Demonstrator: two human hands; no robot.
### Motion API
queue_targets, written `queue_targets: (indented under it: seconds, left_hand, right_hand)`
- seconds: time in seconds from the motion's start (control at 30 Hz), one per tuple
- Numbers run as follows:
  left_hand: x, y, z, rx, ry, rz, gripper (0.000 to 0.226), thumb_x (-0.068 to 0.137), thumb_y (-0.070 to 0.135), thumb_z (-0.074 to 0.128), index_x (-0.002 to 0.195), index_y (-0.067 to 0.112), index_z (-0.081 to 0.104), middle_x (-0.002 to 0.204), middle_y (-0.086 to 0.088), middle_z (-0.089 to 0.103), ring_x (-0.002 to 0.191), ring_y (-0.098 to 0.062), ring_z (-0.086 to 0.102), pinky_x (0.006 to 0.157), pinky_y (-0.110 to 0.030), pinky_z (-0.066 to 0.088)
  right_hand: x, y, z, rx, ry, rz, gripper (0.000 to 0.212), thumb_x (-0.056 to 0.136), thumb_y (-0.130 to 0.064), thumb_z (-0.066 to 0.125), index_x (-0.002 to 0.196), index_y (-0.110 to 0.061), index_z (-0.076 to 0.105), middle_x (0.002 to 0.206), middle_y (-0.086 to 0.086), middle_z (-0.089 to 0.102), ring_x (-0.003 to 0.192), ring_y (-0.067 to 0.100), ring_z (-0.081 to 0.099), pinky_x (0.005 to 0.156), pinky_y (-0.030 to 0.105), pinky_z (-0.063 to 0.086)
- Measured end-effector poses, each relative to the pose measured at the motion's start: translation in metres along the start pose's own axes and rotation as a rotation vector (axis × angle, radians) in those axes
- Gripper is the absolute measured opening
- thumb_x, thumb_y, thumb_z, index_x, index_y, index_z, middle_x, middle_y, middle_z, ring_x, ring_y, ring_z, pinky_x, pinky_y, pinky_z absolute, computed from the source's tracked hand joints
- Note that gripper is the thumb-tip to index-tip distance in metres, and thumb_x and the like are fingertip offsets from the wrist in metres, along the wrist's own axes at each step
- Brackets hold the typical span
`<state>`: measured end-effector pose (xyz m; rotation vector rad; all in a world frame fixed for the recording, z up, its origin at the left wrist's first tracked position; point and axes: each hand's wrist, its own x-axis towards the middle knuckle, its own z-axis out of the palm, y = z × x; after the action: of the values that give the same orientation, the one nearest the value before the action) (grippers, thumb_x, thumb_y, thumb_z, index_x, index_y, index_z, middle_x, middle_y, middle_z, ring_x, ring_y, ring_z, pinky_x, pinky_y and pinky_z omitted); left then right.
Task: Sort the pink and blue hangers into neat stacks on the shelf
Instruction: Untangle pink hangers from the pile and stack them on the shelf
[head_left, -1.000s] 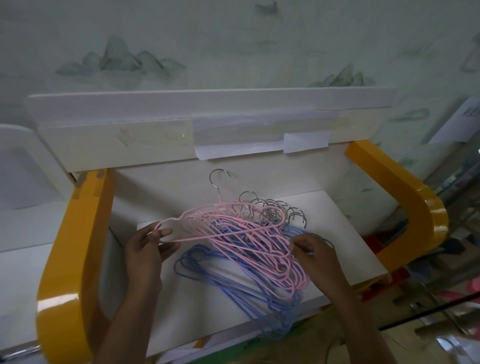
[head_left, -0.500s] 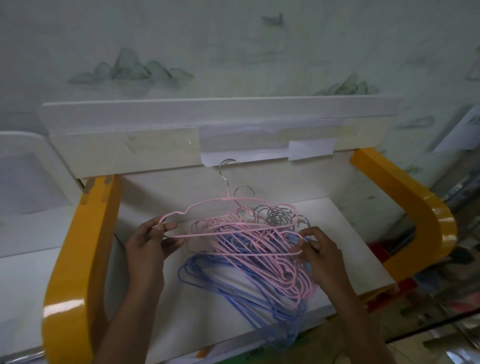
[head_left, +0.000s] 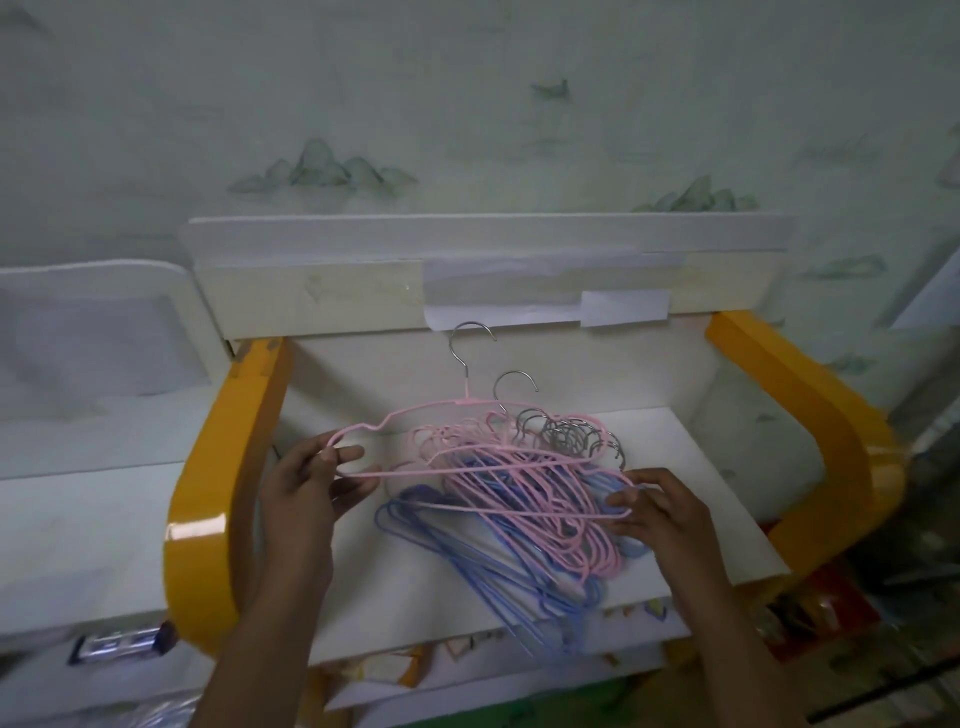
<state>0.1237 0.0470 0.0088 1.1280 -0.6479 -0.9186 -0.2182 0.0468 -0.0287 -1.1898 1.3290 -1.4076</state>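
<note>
1. Pink wire is what's being handled: one pink hanger is held up a bit above the tangled pile, its left end pinched by the left hand between thumb and fingertips.
2. That hanger's silver hook is pointed up toward the back, in front of the white paper strip taped under the upper ledge.
3. The right end of the pink wire is gripped by the right hand, fingers curled over the right side of the pile; exactly how many hangers are caught in that grip can't be told.
4. Pink hangers are mostly seen on top of the pile, with blue hangers underneath and sticking out toward the front-left and front edge of the shelf.
5. A cluster of metal hooks is bunched at the back-right of the pile, and a second hook is raised just beside the lifted one.
6. Everything is sat on the white shelf board, which is framed by a glossy yellow arm on the left and another yellow arm on the right.
7. No separate stacks are made out yet; both colours are mixed in the one heap.
8. Pale wallpaper with faint green mountain shapes is seen behind it all.
</note>
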Motion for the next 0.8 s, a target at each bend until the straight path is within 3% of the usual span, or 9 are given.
queue_targets:
  seconds: [0.1, 0.23, 0.37, 0.47, 0.53, 0.67, 0.77, 0.8]
  left_hand:
    - [-0.029, 0.005, -0.011, 0.020, 0.037, 0.011, 0.023, 0.099, 0.007, 0.051, 0.117, 0.001, 0.064, 0.096, -0.015, 0.071, 0.083, -0.036, 0.068, 0.069, -0.034, 0.061]
    - [-0.073, 0.018, -0.030, 0.038, 0.101, 0.057, 0.017, 0.098, 0.007, 0.054, 0.104, 0.006, 0.070, 0.088, -0.015, 0.070, 0.069, -0.025, 0.071, 0.067, -0.035, 0.061]
    - [-0.108, 0.035, -0.058, 0.040, 0.186, 0.083, 0.016, 0.097, 0.006, 0.054, 0.100, 0.009, 0.069, 0.087, -0.014, 0.071, 0.070, -0.021, 0.070, 0.063, -0.033, 0.062]
    - [-0.125, 0.047, -0.088, 0.048, 0.249, 0.101, 0.017, 0.098, 0.009, 0.053, 0.107, 0.008, 0.068, 0.090, -0.014, 0.072, 0.073, -0.026, 0.070, 0.061, -0.031, 0.061]
    - [-0.135, 0.055, -0.109, 0.057, 0.294, 0.137, 0.018, 0.099, 0.009, 0.053, 0.108, 0.007, 0.068, 0.089, -0.012, 0.074, 0.074, -0.031, 0.069, 0.060, -0.030, 0.059]
    - [-0.148, 0.072, -0.153, 0.051, 0.391, 0.186, 0.017, 0.099, 0.009, 0.052, 0.101, 0.012, 0.069, 0.090, -0.014, 0.072, 0.074, -0.027, 0.071, 0.064, -0.032, 0.061]
    - [-0.153, 0.086, -0.189, 0.039, 0.443, 0.212, 0.017, 0.099, 0.008, 0.051, 0.102, 0.011, 0.068, 0.090, -0.013, 0.071, 0.074, -0.023, 0.072, 0.066, -0.032, 0.061]
    - [-0.155, 0.091, -0.201, 0.028, 0.460, 0.219, 0.016, 0.099, 0.008, 0.051, 0.104, 0.009, 0.066, 0.089, -0.012, 0.071, 0.073, -0.021, 0.072, 0.067, -0.032, 0.062]
  right_hand:
    - [-0.017, -0.006, -0.011, 0.037, -0.034, -0.004, 0.010, 0.092, 0.002, 0.059, 0.101, -0.003, 0.062, 0.085, 0.016, 0.074, 0.077, 0.034, 0.073, 0.063, 0.034, 0.060]
    - [-0.043, -0.006, -0.022, 0.114, -0.090, 0.025, 0.011, 0.092, -0.006, 0.062, 0.103, -0.004, 0.063, 0.093, 0.020, 0.072, 0.084, 0.038, 0.072, 0.072, 0.045, 0.061]
    - [-0.064, -0.014, -0.013, 0.159, -0.168, 0.064, 0.045, 0.073, -0.040, 0.080, 0.102, -0.009, 0.064, 0.094, 0.016, 0.074, 0.085, 0.034, 0.073, 0.069, 0.037, 0.061]
    - [-0.071, -0.016, 0.005, 0.186, -0.222, 0.049, 0.018, 0.086, -0.012, 0.067, 0.103, -0.005, 0.062, 0.091, 0.016, 0.074, 0.083, 0.037, 0.072, 0.066, 0.035, 0.060]
    - [-0.074, -0.017, 0.022, 0.199, -0.263, 0.049, 0.012, 0.092, 0.001, 0.058, 0.103, -0.003, 0.060, 0.088, 0.016, 0.074, 0.079, 0.038, 0.071, 0.064, 0.035, 0.060]
    - [-0.085, -0.029, 0.068, 0.242, -0.379, 0.029, 0.012, 0.090, -0.001, 0.060, 0.102, 0.001, 0.060, 0.084, 0.017, 0.072, 0.072, 0.038, 0.071, 0.065, 0.037, 0.061]
    - [-0.101, -0.044, 0.111, 0.286, -0.427, 0.053, 0.049, 0.069, -0.030, 0.076, 0.103, 0.001, 0.058, 0.084, 0.014, 0.073, 0.068, 0.035, 0.072, 0.063, 0.033, 0.061]
    - [-0.106, -0.046, 0.126, 0.288, -0.445, 0.058, 0.053, 0.067, -0.036, 0.079, 0.102, -0.002, 0.059, 0.086, 0.015, 0.073, 0.069, 0.037, 0.072, 0.064, 0.033, 0.061]
